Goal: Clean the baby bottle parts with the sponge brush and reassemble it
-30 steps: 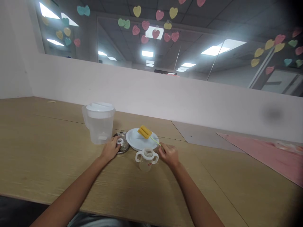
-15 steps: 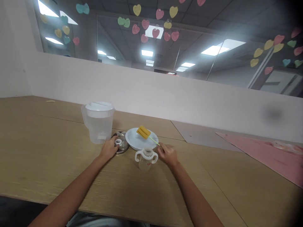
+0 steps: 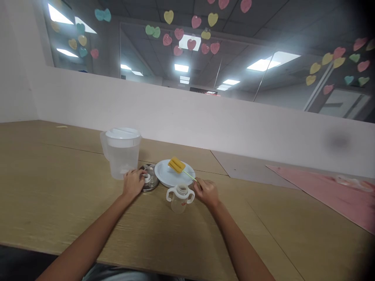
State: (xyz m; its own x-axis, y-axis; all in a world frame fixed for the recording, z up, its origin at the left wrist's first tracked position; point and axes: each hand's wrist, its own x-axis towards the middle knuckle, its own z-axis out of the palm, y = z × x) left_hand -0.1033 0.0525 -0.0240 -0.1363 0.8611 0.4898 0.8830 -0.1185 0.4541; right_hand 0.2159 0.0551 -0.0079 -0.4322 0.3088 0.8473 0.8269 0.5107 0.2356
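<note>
My right hand is closed around the thin pale-green handle of a yellow sponge brush. The sponge head is over a white plate. Just left of that hand, a clear baby bottle stands upright and uncapped, with white handles on both sides. My left hand is at the left edge of a small round metal tray, its fingers curled at a white bottle ring. Beside the ring on the tray are clear bottle parts; their exact shapes are hard to make out.
A translucent lidded pitcher stands behind my left hand. Far right lies a pink sheet with something on it. A white wall with a window above borders the wooden table at the back.
My left hand has shifted slightly left at the tray, and the white ring is now more hidden by its fingers. The brush stays in my right hand over the plate.
</note>
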